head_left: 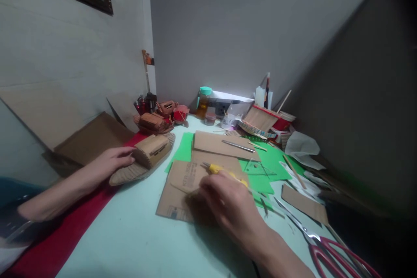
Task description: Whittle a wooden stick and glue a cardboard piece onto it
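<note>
My left hand grips the near end of a cardboard boat model at the table's left side. The boat has a long pointed base and a raised cabin. My right hand is closed around a yellow glue gun, whose grey nozzle points left. Its handle is hidden in my fingers, and a clear glue stick seems to trail from its back. Below lies a printed cardboard sheet, partly covered by my right hand.
Red-handled scissors lie open at right, near a cardboard piece. A metal-looking knife rests on cardboard over green sheets. Reddish boat models, a teal-lidded bottle and cups line the back.
</note>
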Motion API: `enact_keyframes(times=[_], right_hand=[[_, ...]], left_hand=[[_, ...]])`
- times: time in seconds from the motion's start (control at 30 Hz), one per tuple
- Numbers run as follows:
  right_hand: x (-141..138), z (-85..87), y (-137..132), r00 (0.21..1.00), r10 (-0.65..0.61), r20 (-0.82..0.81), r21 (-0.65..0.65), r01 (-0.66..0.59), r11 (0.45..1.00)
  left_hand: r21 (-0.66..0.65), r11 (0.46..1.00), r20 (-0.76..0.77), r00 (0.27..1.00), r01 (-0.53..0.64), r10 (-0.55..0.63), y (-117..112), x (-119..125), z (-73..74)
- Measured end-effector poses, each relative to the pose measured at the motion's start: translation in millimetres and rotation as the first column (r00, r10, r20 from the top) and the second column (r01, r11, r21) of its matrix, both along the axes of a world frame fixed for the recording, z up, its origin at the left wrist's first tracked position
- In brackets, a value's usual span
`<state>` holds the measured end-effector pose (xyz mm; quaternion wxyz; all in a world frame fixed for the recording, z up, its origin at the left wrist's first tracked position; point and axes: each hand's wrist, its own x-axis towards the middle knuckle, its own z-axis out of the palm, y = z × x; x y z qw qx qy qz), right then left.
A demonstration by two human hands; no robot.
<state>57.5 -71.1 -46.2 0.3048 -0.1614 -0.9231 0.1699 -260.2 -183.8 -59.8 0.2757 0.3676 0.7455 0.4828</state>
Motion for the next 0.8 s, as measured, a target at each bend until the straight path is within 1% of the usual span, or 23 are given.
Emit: enact_keyframes(times=[0.1,0.17,0.23,0.3,0.4,0.5,0.6,0.7,0.8], right_hand=[[4.7,-5.0,10.5,0.999,-0.047,-0.019,0.018,0.048,0.999],[8.7,-3.8,15.1,0.997,-0.061,-0.039,0.025,0.062,0.998],[13.2,1.1,16.5,0.996,-0.058,-0.062,0.021,0.059,0.998],[18.4,8.2,15.0,0.994,-0.072,-0.083,-0.013,0.071,0.997],[27.9,19.0,10.1,0.984,-0.115,-0.133,-0.060,0.108,0.992],[36.6,25.4,4.9,0.968,-0.123,-0.221,-0.062,0.112,0.992],[41.0,26.6,0.1,0.956,-0.084,-0.281,-0.082,0.064,0.995],[40.9,24.9,-4.3,0.973,0.005,-0.230,-0.076,-0.023,0.997],[39.4,21.9,-7.5,0.983,0.091,-0.161,-0.041,-0.099,0.994]], left_hand=[[0.015,1.000,0.079,0.997,0.013,-0.015,-7.5,10.3,5.4],[0.037,0.999,0.112,0.994,0.007,-0.011,-13.0,22.8,11.3],[0.056,0.998,0.155,0.987,0.025,-0.034,-17.3,39.9,17.5],[0.066,0.997,0.183,0.982,0.032,-0.043,-19.0,59.6,22.2],[0.097,0.993,0.230,0.970,0.061,-0.082,-17.1,88.0,24.4],[0.086,0.991,0.247,0.961,0.105,-0.123,-11.7,108.7,19.7],[0.077,0.986,0.266,0.950,0.150,-0.166,-5.0,120.6,9.9],[0.067,0.982,0.374,0.908,0.179,-0.191,0.1,127.1,0.0],[0.063,0.975,0.464,0.859,0.214,-0.218,0.8,132.1,-3.2]])
